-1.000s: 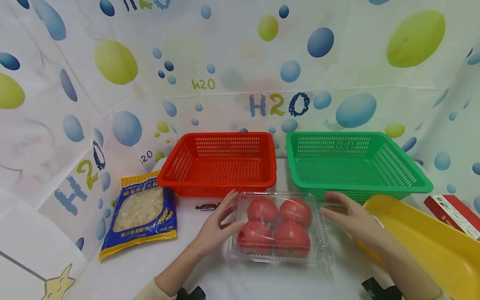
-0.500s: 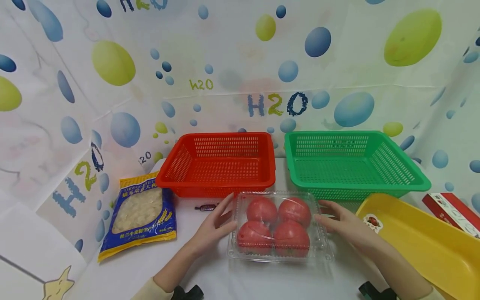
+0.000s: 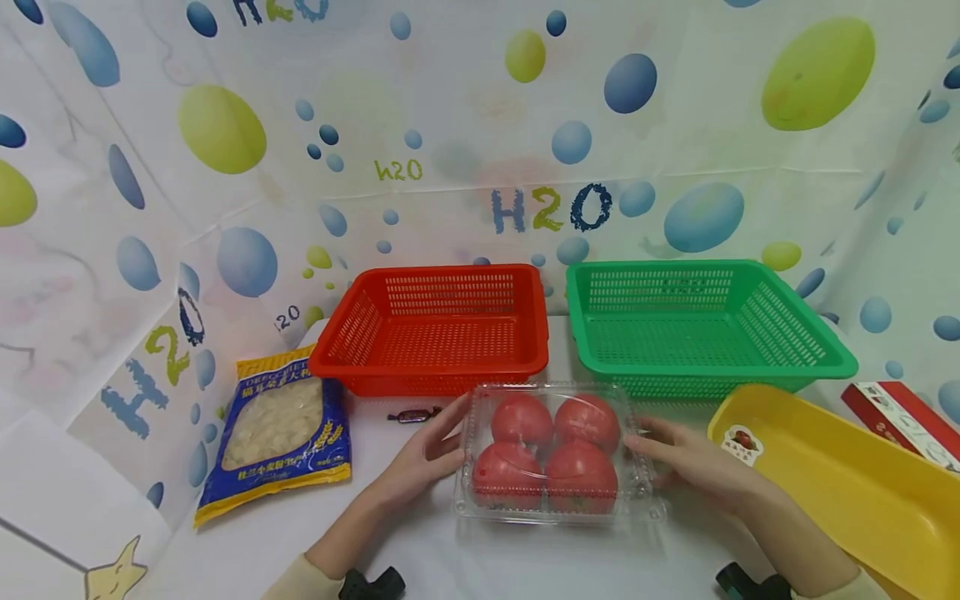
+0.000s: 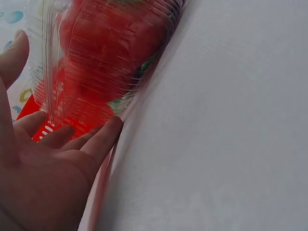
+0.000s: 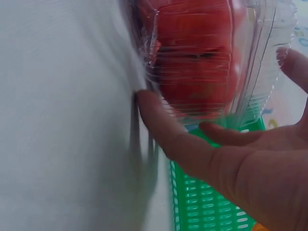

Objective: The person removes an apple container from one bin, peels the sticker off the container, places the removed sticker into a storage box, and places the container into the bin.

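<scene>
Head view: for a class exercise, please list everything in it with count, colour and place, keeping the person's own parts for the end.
Backdrop: 1, white with blue and green spots and H2O lettering, behind
White surface: 1, white, underneath
Red basket: 1, red, back centre
Green basket: 1, green, back right
Clear container: 1, transparent, front centre
Tomatoes: 4, red, inside it
Food bag: 1, blue and yellow, left
Wrapped candy: 1, dark, left of centre
Yellow tray: 1, yellow, front right
Sticker: 1, mostly white, on that tray
Carton: 1, red and white, far right
Star drawing: 1, yellow, bottom left
Left hand: 1, bare, container's left side
Right hand: 1, bare, container's right side
Sleeves: 2, cream, bottom edge
Wrist devices: 2, black, bottom edge
</scene>
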Demonstrator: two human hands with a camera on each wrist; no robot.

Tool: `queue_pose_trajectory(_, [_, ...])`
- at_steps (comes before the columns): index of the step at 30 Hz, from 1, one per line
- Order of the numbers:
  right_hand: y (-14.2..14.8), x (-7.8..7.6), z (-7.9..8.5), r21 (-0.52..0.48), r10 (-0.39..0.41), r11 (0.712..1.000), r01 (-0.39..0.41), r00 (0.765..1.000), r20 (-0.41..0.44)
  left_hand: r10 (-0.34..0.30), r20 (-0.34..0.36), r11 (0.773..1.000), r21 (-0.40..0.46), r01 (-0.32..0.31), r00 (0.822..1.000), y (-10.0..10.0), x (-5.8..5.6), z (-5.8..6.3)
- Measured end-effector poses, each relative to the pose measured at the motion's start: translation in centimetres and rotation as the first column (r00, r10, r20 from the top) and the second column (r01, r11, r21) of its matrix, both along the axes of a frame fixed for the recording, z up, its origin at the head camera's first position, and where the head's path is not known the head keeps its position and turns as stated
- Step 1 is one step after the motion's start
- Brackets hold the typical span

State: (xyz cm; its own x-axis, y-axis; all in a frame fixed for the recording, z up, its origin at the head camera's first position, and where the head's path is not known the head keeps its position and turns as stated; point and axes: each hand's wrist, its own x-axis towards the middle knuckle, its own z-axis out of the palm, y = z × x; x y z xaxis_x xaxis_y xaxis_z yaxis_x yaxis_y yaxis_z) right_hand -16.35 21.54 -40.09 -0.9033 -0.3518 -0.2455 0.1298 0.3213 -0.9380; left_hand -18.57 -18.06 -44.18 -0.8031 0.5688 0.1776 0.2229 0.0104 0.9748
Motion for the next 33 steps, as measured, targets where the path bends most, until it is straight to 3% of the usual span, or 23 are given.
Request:
queue_pose_trajectory(10, [0.5,0.1,-0.2,-0.177,0.144,0.976,-0.125,0.985,0.097,-0.088,0.040,0.996,0.011,0.088,0.995,-0.2,-0.3,-0.1])
queue_pose_trajectory(20, [0.1,0.4,-0.5,-0.242,0.132,0.967,-0.081,0.970,0.203,-0.050,0.040,0.999,0.012,0.049,0.998,-0.3,-0.1,-0.2])
queue_pose_trajectory(26, [0.4,0.5,-0.3,-0.274,0.178,0.954,-0.120,0.964,0.199,-0.020,0.038,1.000,0.023,0.019,0.999,-0.1,0.2,0.2])
queue_pose_trajectory(33, [0.9,0.6,0.5,-0.255,0.220,0.950,-0.179,0.965,0.144,-0.019,0.046,0.995,0.101,0.015,0.999,0.3,0.5,0.8])
